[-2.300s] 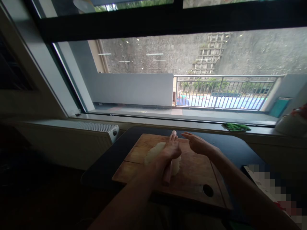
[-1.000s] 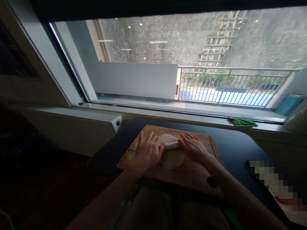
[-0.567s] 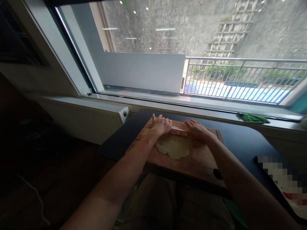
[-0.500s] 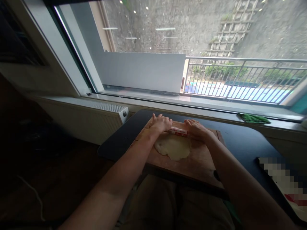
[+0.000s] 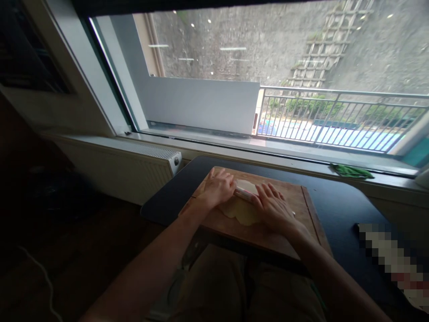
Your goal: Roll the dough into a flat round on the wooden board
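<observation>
A thin sheet of pale dough (image 5: 246,213) lies on a wooden board (image 5: 291,190), its near edge wavy. Across the dough rests a rolling pin (image 5: 246,192) with a pale, red-printed middle. My left hand (image 5: 219,188) is closed over the pin's left part, its fingers bent. On the pin's right part lies my right hand (image 5: 273,205), palm down, fingers stretched forward and apart. A small end of the pin shows past that hand. Dough is visible both beyond the pin and nearer to me; my hands hide the rest of the pin.
The board stands on a dark table (image 5: 338,201) by a window. A green cloth (image 5: 351,171) lies on the sill (image 5: 301,162). A radiator (image 5: 134,161) is left of the table, and a blurred-out item (image 5: 389,255) lies at its right.
Both hands and the rolling pin have come back towards me, from the dough's far edge to over its middle. My right hand's fingers are more spread. The view has tipped slightly.
</observation>
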`<state>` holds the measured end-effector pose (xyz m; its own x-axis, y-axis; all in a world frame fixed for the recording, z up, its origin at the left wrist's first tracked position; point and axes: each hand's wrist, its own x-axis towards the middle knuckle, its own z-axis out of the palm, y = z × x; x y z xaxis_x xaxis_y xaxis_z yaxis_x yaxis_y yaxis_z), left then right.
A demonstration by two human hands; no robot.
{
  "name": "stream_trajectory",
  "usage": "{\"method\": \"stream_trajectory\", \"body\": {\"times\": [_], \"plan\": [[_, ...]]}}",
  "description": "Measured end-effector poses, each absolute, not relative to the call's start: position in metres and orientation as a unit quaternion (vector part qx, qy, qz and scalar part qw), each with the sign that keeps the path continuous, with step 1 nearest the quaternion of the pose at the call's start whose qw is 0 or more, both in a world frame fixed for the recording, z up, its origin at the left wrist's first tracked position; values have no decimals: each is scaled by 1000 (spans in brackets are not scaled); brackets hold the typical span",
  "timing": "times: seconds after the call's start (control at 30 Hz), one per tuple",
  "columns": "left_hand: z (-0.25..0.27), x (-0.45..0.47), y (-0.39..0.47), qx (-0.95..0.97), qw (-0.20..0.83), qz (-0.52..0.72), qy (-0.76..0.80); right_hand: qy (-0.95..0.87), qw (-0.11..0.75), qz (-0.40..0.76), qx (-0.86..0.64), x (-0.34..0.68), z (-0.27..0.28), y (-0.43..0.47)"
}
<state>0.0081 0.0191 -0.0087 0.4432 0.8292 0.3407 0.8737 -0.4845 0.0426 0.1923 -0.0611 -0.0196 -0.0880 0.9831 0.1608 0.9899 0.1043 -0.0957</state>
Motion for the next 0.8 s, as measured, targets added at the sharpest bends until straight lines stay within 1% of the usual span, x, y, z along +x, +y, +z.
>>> {"method": "stream_trajectory", "body": {"times": [0.13,0.23,0.33,0.43,0.5,0.57,0.67,0.8], "plan": [[10,41,55,-831,42,-73,-549,-730,76,-20,-679,215,-6,-6],[13,48,63,-840,36,-65,-537,-734,80,-26,-674,215,-9,-5],[3,32,46,-844,59,-107,-523,-724,103,-36,-681,199,-22,-39],[-12,7,15,-835,96,-181,-511,-749,133,-50,-647,180,-31,-76],[-19,-4,0,-828,103,-203,-513,-764,143,-51,-626,174,-31,-85],[-21,-8,-5,-823,101,-206,-520,-758,133,-34,-638,176,-27,-74],[-18,1,10,-816,99,-198,-534,-733,110,-9,-671,186,-16,-34],[-7,17,48,-808,60,-142,-568,-736,99,-7,-670,195,-1,11]]}}
